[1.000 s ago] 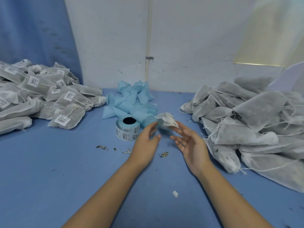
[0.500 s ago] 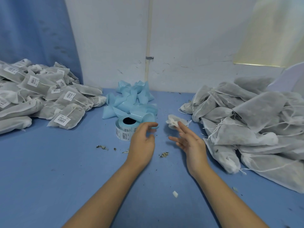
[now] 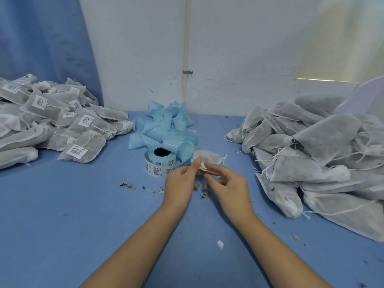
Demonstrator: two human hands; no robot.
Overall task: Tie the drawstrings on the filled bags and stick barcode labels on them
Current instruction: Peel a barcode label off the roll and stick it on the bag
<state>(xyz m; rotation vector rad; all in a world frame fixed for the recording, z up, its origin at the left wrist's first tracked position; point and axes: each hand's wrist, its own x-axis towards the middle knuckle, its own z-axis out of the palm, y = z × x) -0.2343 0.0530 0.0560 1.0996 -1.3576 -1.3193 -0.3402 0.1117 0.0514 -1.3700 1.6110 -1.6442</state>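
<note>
Fingers point(image 3: 196, 163) of left hand point(image 3: 182, 180) and right hand point(image 3: 227, 182) pinching one white label point(image 3: 203, 166) beside the roll point(image 3: 159, 162), apparently peeling it free for sticking.

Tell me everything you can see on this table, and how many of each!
Labelled bags: a big pile, grey with white barcode labels, left side of the table.
Unlabelled bags: a big pile, grey-white, right side.
Backing scraps: a heap, light blue, back middle by the wall.
Label roll: one, blue with white barcode labels, in front of the scraps.
Limp pouch: one, white, just behind the fingertips.
Small white piece: one, white, between the fingertips of both hands.
Leaf crumbs: several, brownish, scattered on the table.
Table: one, blue.
Pipe: one, cream, up the wall.
Left hand: one, centre, seems to pinch the piece.
Right hand: one, beside it, seems to pinch it too.
</note>
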